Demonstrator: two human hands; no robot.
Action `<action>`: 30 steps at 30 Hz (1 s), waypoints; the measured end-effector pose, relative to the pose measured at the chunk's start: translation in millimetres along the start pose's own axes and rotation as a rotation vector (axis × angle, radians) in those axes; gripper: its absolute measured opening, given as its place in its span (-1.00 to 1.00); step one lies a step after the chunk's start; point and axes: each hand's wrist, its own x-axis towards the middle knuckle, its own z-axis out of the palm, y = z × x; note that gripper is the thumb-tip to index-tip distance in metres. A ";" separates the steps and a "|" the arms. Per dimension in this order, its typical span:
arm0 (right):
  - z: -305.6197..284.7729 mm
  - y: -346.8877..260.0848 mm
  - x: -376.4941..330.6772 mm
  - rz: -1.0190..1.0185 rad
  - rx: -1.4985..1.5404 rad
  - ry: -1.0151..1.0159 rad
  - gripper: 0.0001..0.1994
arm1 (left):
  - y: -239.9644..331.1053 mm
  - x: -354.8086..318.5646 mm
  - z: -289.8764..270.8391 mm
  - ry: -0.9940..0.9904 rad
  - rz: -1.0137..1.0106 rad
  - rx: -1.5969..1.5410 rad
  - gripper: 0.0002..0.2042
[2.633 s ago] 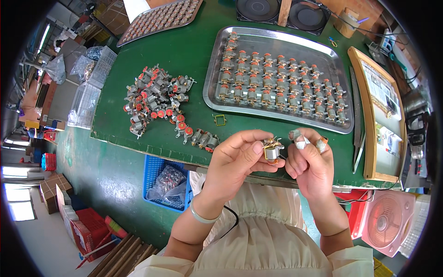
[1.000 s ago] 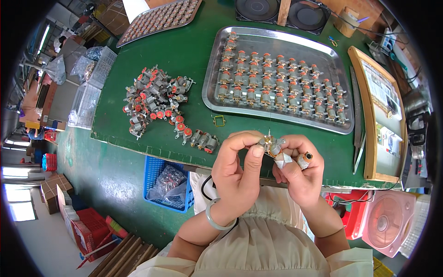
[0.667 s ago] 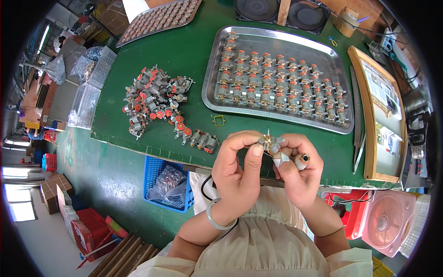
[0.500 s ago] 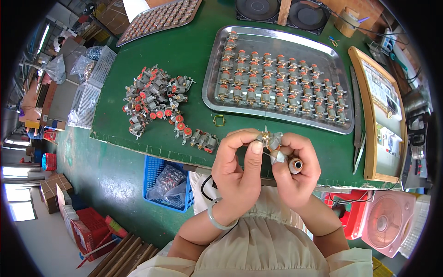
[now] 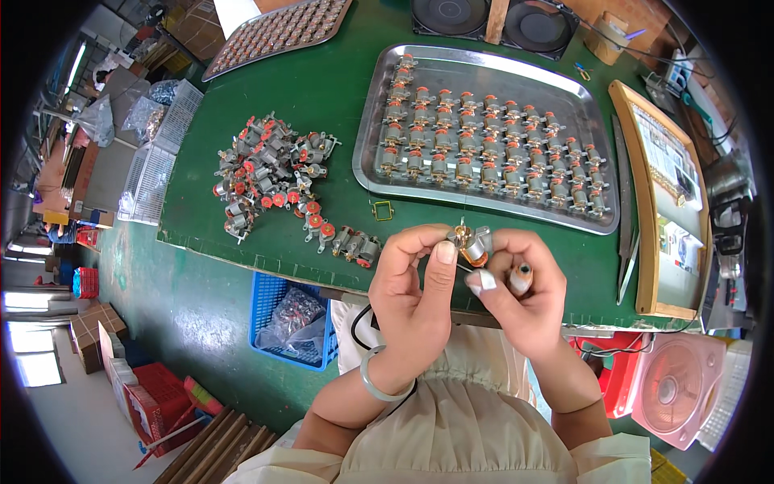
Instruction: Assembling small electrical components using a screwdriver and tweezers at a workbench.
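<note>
Between the thumb and forefinger of my left hand (image 5: 423, 282) is a small metal cylinder part (image 5: 474, 248) with a brass-coloured fitting and an orange end. It is held just off the near edge of the table. My right hand (image 5: 524, 294) is curled around a pale, round-ended tool (image 5: 522, 278) with a dark tip; its kind is unclear. The right thumb carries a white wrapping and lies close below the part. Similar parts are heaped in a pile (image 5: 266, 165) at the left, with a short row trailing toward my hands. More stand in rows on a metal tray (image 5: 484, 206).
A second filled tray (image 5: 278, 36) lies at the far left. Beside the tray's right end are a long flat metal strip (image 5: 625, 218) and a wooden frame (image 5: 645, 202). A small yellow-green square frame (image 5: 382, 210) lies near the pile. Below the table sits a blue basket (image 5: 294, 355).
The right fingers have drawn slightly away from the part and the pale tool has tilted upward. The part has turned a little in my left hand, showing its orange end lower down.
</note>
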 end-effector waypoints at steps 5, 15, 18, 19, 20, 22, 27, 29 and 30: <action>0.5 -13.2 -1.6 0.228 0.233 -0.025 -0.81 | 3.2 1.0 0.4 -0.053 0.012 -0.095 -0.86; -47.1 -23.3 -4.3 -0.060 -1.156 -0.032 -0.62 | 2.7 6.8 -6.4 -0.062 -0.169 -0.257 -0.82; -57.9 -13.2 -7.7 -0.079 -1.215 -0.089 -0.66 | 1.2 11.1 -3.4 -0.061 -0.237 -0.270 -0.81; -58.2 -12.0 -7.7 -0.144 -1.179 -0.099 -0.67 | -0.3 12.4 -2.6 -0.063 -0.265 -0.286 -0.80; -55.8 -12.2 -8.7 -0.142 -1.181 -0.094 -0.67 | -2.0 12.3 -1.5 -0.067 -0.266 -0.287 -0.80; -45.3 -12.4 -10.4 -0.241 -0.882 -0.021 -0.68 | -5.2 10.9 1.2 -0.064 -0.330 -0.347 -0.82; -35.9 -18.2 -2.8 -0.491 -0.904 -0.018 -0.70 | -9.1 8.3 9.4 -0.048 -0.276 -0.337 -0.84; -34.5 -17.9 -2.2 -0.442 -0.821 -0.008 -0.72 | -9.4 7.6 9.5 -0.033 -0.224 -0.313 -0.84; -34.3 -17.7 -1.9 -0.391 -0.741 0.004 -0.74 | -8.6 7.7 9.3 -0.041 -0.204 -0.314 -0.85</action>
